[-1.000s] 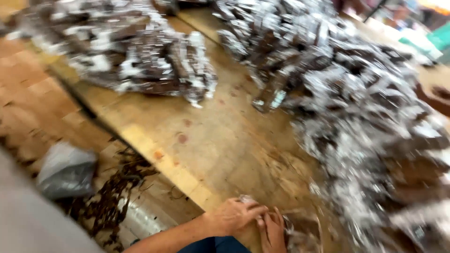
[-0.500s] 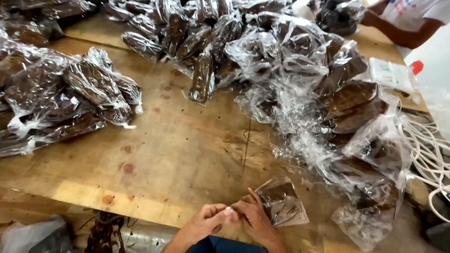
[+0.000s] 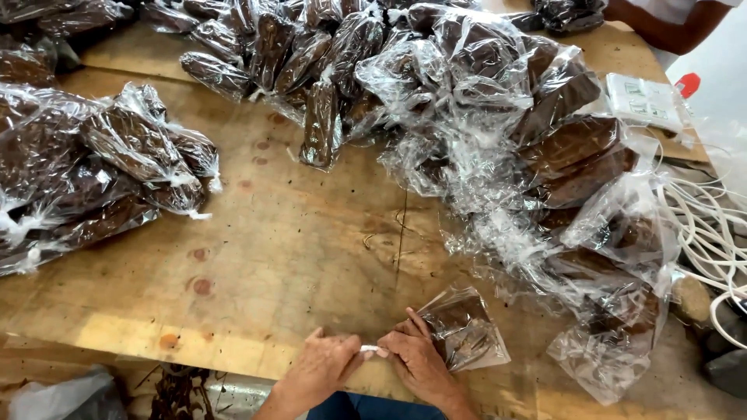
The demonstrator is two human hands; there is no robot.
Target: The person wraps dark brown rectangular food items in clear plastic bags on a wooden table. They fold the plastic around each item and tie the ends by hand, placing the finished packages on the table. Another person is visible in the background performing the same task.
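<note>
head view: at the near edge of the wooden table (image 3: 311, 257), the left hand (image 3: 323, 365) and right hand (image 3: 420, 359) pinch the twisted neck of a small clear bag (image 3: 467, 330) of dark brown stuff between thumbs and fingertips, the bag lying just right of the hands. heaps of filled bags (image 3: 498, 132) lie across the table's far and right side, another pile (image 3: 85, 171) sits at left, and white cords (image 3: 712, 233) lie at the right edge.

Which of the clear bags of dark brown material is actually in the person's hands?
The small bag lying alone at the table's near edge; both hands, left hand and right hand, pinch its twisted neck. All others sit in piles, untouched.
</note>
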